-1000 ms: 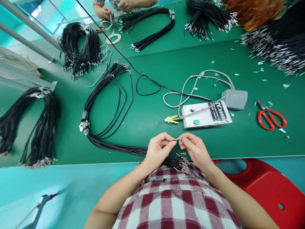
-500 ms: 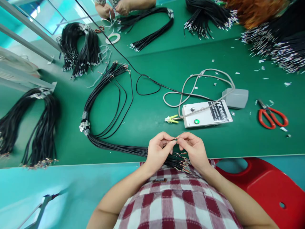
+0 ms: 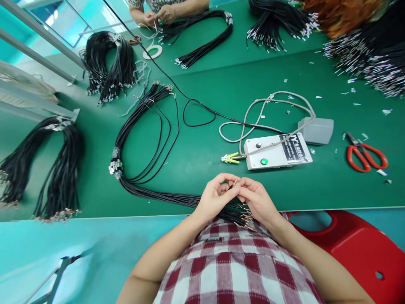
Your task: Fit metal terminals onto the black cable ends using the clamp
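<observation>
Black cable end (image 3: pixel 232 185) clamped in our left hand (image 3: pixel 216 196), right hand (image 3: pixel 257 200) pinching near its tip, hands touching. We have it by the cable bundle (image 3: pixel 158 195), our side of the white box (image 3: pixel 274 155) on the green table (image 3: pixel 190 158).

The one camera looked forward and down from the person's head, close above the shirt (image 3: pixel 237 266), left hand (image 3: pixel 218 194) and right hand (image 3: pixel 257 200), and reached across the table (image 3: pixel 196 160) to a co-worker's arm (image 3: pixel 190 7) on the far side.
</observation>
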Available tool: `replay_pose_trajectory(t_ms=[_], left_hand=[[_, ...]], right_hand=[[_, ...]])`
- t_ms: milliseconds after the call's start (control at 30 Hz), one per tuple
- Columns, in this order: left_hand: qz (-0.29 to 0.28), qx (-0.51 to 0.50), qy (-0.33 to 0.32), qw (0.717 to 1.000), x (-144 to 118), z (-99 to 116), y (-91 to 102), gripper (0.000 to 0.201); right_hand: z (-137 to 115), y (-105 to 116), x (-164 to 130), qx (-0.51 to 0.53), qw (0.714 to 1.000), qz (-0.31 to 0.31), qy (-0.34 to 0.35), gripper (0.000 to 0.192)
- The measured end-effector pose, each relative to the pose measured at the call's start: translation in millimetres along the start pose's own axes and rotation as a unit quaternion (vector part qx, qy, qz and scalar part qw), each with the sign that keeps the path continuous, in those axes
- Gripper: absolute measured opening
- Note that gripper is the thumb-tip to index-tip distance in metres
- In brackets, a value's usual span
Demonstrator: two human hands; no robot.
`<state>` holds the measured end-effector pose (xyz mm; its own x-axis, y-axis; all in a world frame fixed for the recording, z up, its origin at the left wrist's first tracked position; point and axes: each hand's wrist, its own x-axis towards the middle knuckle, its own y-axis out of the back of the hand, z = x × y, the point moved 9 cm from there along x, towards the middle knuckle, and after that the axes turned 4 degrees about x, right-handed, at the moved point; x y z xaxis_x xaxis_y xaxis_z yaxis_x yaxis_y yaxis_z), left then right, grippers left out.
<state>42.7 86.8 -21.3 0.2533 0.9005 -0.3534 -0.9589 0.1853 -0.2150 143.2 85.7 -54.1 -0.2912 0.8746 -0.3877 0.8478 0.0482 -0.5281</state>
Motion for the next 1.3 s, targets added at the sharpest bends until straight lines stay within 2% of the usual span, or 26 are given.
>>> replay_pose_trajectory(t_ms=[167,333,467,567,700,833,1133,1167,1233,1300], left_hand=[[-0.01,-0.013,0.005,1.0,6,6,-4.5,0.031],[-0.007,-0.054,0.017,0.998,9,1,-2.8,0.027],[-0.011,-0.065,0.01,0.998,7,-5,-3.4,0.025],[-0.001,-0.048,0.001,0.999,6,-11,-2.9,0.026],[0.036,0.034,-0.038,0.998,2,-15,-0.1,0.025],[0.032,0.113,-0.069,0.991,-1,-13,-3.3,0.021],[-0.001,0.072,-0.021,0.997,6,-20,-3.3,0.025],[0.005,0.097,-0.03,0.995,6,-19,-2.6,0.024],[0.035,0.19,-0.097,0.976,6,-9,-0.5,0.019],[0.068,0.295,-0.197,0.932,3,5,-2.7,0.016]], right_hand=[[-4,6,-3,-0.037,0.999,0.0,0.013,0.021],[-27,-3,-6,-0.145,0.985,-0.041,0.084,0.018],[-54,-7,-11,-0.298,0.932,-0.042,0.203,0.014],[-60,-12,-14,-0.366,0.894,-0.082,0.244,0.011],[-60,-10,-14,-0.403,0.874,-0.106,0.251,0.01],[-60,-8,-13,-0.419,0.867,-0.11,0.245,0.009],[-64,-7,-13,-0.461,0.849,-0.11,0.233,0.011],[-64,-6,-13,-0.467,0.845,-0.111,0.235,0.011],[-64,-3,-13,-0.484,0.834,-0.109,0.242,0.012],[-63,3,-12,-0.51,0.818,-0.098,0.249,0.012]])
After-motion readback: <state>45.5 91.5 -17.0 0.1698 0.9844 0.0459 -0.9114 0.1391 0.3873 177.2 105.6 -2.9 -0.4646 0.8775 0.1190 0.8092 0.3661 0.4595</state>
